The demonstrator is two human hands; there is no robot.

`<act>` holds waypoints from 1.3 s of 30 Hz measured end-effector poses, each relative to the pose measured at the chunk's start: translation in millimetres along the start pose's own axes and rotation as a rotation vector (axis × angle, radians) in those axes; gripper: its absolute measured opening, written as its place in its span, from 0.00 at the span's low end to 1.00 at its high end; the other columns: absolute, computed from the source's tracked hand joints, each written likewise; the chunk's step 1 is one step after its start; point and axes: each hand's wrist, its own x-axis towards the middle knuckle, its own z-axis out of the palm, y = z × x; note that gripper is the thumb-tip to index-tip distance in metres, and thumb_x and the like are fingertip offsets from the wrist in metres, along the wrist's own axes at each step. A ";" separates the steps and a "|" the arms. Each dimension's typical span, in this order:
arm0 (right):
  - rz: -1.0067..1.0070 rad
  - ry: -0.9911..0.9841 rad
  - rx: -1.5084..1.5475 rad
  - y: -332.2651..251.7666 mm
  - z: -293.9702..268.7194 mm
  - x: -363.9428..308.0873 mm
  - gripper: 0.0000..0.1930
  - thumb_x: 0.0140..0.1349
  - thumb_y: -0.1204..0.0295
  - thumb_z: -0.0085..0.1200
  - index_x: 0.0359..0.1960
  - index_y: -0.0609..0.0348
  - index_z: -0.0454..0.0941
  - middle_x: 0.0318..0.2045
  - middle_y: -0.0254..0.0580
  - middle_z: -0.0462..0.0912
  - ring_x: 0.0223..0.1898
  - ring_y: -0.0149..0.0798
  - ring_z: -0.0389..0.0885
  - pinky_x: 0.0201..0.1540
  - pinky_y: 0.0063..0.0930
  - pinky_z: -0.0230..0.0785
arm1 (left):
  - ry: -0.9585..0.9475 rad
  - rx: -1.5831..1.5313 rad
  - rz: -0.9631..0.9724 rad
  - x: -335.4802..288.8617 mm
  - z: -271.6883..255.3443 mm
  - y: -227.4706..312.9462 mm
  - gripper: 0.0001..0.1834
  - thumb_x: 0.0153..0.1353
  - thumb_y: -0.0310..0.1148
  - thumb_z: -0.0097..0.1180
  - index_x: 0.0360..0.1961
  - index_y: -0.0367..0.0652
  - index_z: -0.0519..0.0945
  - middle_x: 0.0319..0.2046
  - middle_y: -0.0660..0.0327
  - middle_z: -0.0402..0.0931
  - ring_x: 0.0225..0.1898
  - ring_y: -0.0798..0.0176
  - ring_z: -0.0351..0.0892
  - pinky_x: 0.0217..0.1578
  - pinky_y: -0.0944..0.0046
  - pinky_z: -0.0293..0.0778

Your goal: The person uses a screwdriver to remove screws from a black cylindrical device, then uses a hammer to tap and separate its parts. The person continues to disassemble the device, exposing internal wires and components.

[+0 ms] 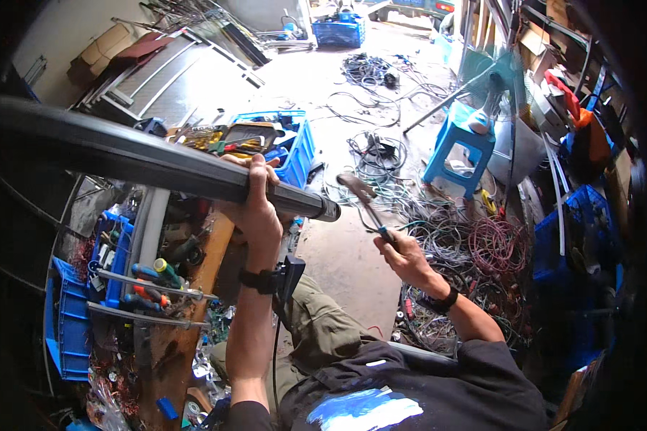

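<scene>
And here are both hands up at work: the left hand [259,205] is wrapped around a long dark tube [187,171], thumb laid across the near side and fingers curling round behind, firmly closed on it. The tube slants down from upper left, its dark capped end [328,210] poking out to the right of that grip. Over on the other side, the right hand [407,260] has a hammer [356,187] by its handle, fingers folded tight, and the head sits raised just beyond the tube's end, with a visible gap between them! Behind the tube, a blue crate [300,152] brims with tools; to the right, tangled cables [446,233] sprawl over the floor near a blue stool [436,161]. Down at left, screwdrivers [167,271] with coloured handles lie close to a wooden board [167,359].
</scene>
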 end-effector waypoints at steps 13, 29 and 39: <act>0.195 -0.005 -0.016 18.8 1.8 -1.8 0.16 0.76 0.62 0.53 0.35 0.62 0.76 0.18 0.28 0.68 0.21 0.25 0.64 0.24 0.29 0.58 | 0.033 -0.016 -0.080 -10.1 40.8 -61.0 0.08 0.66 0.22 0.63 0.32 0.38 0.75 0.24 0.65 0.78 0.24 0.72 0.78 0.28 0.69 0.77; 0.025 -0.017 -0.303 177.8 -30.1 -8.9 0.14 0.68 0.68 0.53 0.22 0.56 0.72 0.16 0.25 0.69 0.17 0.27 0.65 0.20 0.30 0.57 | -0.082 0.144 0.187 10.9 30.8 -95.8 0.16 0.58 0.15 0.61 0.46 0.38 0.73 0.39 0.64 0.74 0.32 0.70 0.76 0.34 0.63 0.81; -0.303 0.565 0.244 1.1 -132.5 26.1 0.11 0.74 0.66 0.55 0.33 0.57 0.80 0.20 0.26 0.73 0.18 0.22 0.67 0.20 0.22 0.58 | 0.061 -0.087 0.033 23.5 44.8 -88.6 0.09 0.59 0.16 0.57 0.33 0.38 0.70 0.25 0.67 0.70 0.22 0.71 0.73 0.30 0.62 0.81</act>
